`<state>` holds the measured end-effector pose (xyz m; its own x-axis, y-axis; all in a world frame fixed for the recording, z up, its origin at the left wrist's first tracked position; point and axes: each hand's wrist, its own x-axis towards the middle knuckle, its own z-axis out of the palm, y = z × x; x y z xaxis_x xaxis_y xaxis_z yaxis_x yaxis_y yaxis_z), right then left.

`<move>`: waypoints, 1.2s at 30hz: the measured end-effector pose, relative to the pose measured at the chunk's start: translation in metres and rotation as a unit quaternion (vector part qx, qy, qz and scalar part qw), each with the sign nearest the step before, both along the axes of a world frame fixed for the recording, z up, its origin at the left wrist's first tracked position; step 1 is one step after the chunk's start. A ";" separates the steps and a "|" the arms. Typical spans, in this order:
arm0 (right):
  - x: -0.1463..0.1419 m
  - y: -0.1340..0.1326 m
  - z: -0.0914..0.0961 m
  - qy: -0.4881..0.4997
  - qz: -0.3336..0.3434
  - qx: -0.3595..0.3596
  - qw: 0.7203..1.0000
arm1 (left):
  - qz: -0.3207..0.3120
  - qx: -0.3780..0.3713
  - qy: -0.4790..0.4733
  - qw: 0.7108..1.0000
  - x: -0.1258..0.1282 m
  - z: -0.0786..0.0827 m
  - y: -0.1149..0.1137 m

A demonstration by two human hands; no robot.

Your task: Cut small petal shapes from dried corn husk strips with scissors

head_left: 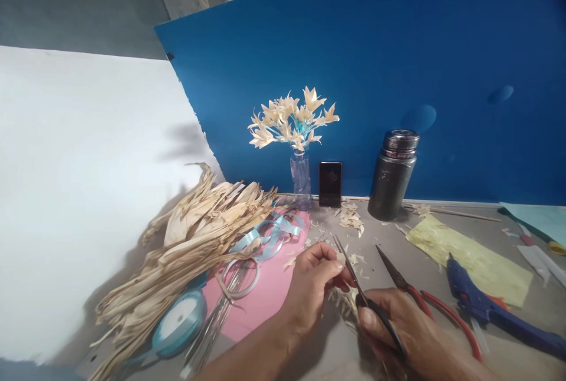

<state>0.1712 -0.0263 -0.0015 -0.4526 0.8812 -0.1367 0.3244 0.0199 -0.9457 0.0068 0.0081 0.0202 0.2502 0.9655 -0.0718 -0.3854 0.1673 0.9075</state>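
My right hand (398,316) grips a pair of black-handled scissors (354,269), whose blades point up and away, slightly parted. Beside those blades, my left hand (316,281) is closed in a pinch; what sits between its fingertips is too small to make out. Cut husk scraps (345,304) lie on the table beneath both hands. Just right of the scissors rests a red-handled cutting tool (409,289) with dark pointed jaws. Behind the hands, a clear vase (301,180) holds pale husk flowers (294,118) on light blue stems.
To the left lie dried corn husks (190,251), a blue ribbon roll (180,319), a tape ring (242,279) and metal wires (216,325) on pink paper (260,304). A phone (330,183) and dark flask (392,177) stand behind. Rightward are yellow paper (477,251) and a blue glue gun (481,307).
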 end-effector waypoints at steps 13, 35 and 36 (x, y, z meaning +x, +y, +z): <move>-0.002 -0.001 -0.004 0.015 -0.009 -0.007 1.000 | -0.013 -0.024 -0.045 0.999 0.004 -0.004 -0.003; 0.006 0.008 0.002 0.096 -0.214 0.010 0.972 | -0.023 -0.012 0.004 1.000 0.002 -0.004 -0.002; 0.006 0.008 0.003 0.102 -0.229 0.013 0.968 | -0.034 -0.015 0.014 0.999 0.002 -0.004 -0.002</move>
<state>0.1774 -0.0185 0.0019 -0.0283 0.9978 -0.0605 0.1112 -0.0570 -0.9922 0.0086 0.0059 0.0158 0.3123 0.9438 -0.1082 -0.3465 0.2192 0.9121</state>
